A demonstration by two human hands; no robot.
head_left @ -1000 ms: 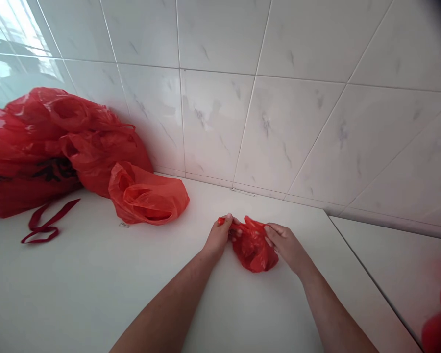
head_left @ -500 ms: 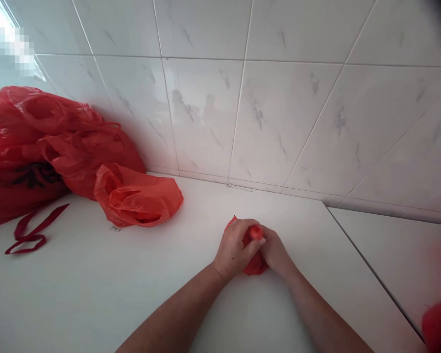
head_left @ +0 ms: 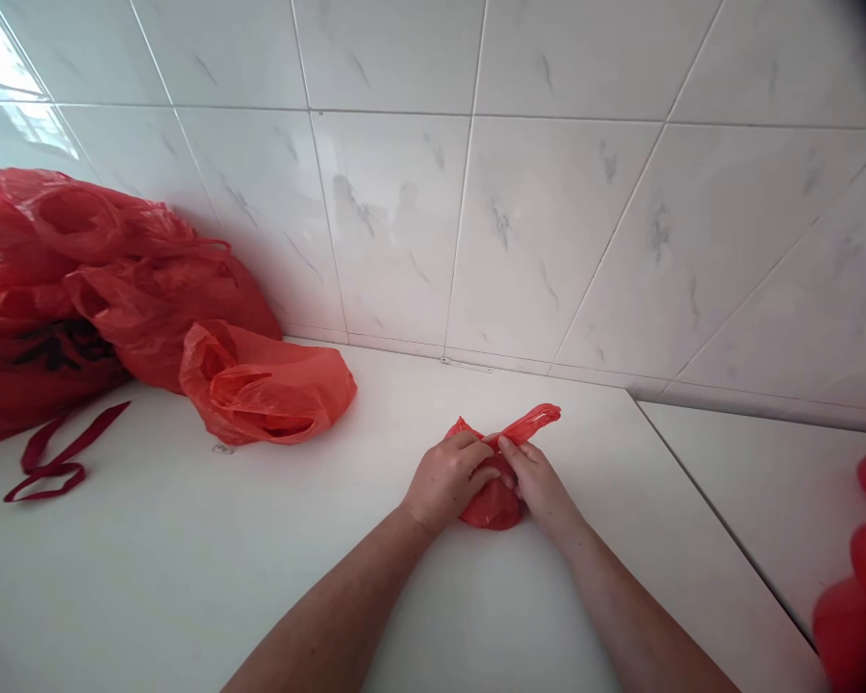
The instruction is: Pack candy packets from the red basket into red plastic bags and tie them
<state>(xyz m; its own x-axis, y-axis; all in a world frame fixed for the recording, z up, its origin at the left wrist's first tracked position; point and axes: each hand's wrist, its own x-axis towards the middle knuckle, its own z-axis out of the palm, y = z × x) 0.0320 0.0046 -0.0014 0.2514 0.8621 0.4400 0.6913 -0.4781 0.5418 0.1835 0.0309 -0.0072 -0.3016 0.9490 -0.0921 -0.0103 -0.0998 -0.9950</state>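
Note:
A small red plastic bag sits on the white tabletop, its contents hidden. My left hand is closed on the bag's gathered upper part from the left. From the right, my right hand pinches the bag's twisted neck between thumb and fingers. One gathered end of the plastic points up and to the right past my right hand, while a short tip shows above my left knuckles. Some of my fingertips are hidden between the hands and the plastic.
An orange-red plastic bag lies at left, beside large filled red bags against the tiled wall. A dark red ribbon lies in front of them. Red rounded things stand at the right edge, beyond a seam in the tabletop.
The gathered plastic end, earlier held upright between my hands, now stretches out to the upper right. My hands have shifted slightly, with the right thumb now on the bag's neck.

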